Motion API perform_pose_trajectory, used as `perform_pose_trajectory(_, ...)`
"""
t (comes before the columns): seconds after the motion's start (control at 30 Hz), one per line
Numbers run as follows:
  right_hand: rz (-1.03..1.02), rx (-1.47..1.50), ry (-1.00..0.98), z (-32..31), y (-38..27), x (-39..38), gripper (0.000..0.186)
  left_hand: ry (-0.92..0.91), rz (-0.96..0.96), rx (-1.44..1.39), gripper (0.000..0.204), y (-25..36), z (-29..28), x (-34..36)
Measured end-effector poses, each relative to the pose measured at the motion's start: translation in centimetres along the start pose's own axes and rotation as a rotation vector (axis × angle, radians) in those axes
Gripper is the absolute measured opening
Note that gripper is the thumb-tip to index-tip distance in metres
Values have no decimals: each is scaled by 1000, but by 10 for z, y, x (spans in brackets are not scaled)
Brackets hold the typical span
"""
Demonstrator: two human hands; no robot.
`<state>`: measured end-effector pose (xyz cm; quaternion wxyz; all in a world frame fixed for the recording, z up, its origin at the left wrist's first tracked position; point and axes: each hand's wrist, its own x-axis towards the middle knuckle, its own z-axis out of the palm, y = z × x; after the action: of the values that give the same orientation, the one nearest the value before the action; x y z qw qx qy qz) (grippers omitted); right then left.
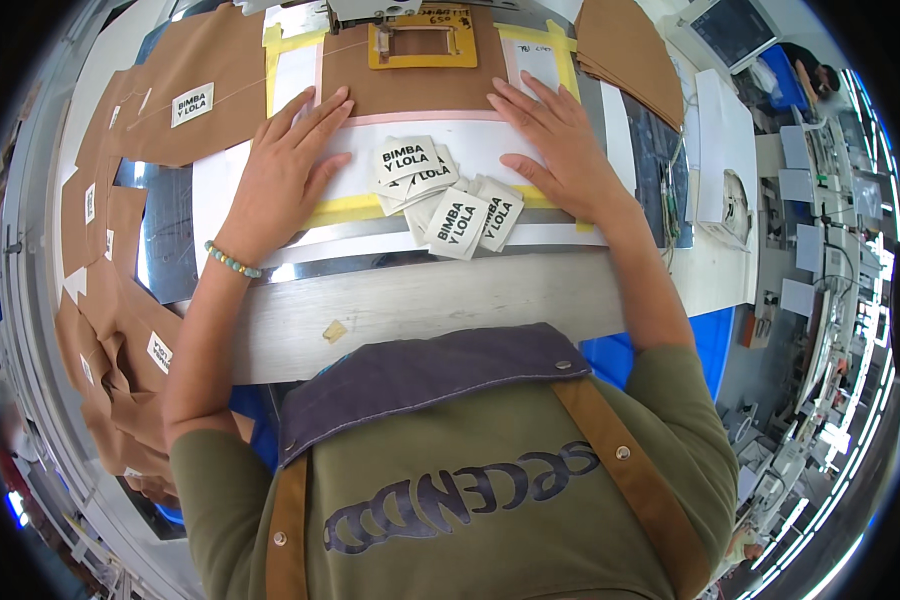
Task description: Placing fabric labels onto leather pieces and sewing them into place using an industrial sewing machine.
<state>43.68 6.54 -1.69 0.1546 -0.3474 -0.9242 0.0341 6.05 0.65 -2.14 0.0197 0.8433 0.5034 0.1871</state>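
Observation:
A brown fabric panel [420, 95] lies flat on a white sheet [355, 140] edged with pink and yellow tape. My left hand [288, 165] rests on the panel's left side, fingers stretched out. On the opposite side my right hand [560, 150] lies with fingers spread, its fingertips at the panel's right edge. Neither hand grips anything. Between them sits a loose pile of white fabric labels [407, 156] with black lettering. A yellow rectangular frame [379, 52] presses on the panel's far part, beneath a machine head [370, 8] cut off by the top edge.
Brown fabric pieces [155, 85] bearing white labels spread over the left side and hang down. A stack of brown panels [630, 60] lies at the far right, near a white box [712, 150] and a monitor [730, 35]. A beige scrap [335, 331] lies near the table's front edge.

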Motion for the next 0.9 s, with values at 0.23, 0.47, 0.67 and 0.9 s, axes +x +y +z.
perform_pose_trajectory(0.23,7,13,-26,1,1,-3,62,-6,-1,-4,51,0,0,-1)
perform_pose_trajectory(0.47,25,-7,-7,2,3,-3,61,-16,8,10,51,-2,-1,-2)
perform_pose_trajectory(0.67,28,16,27,1,-1,1,62,114,-54,-38,54,-2,-1,-2)
perform_pose_trajectory(0.9,34,-5,-42,-4,-3,2,63,120,-106,23,52,-3,-1,-6)
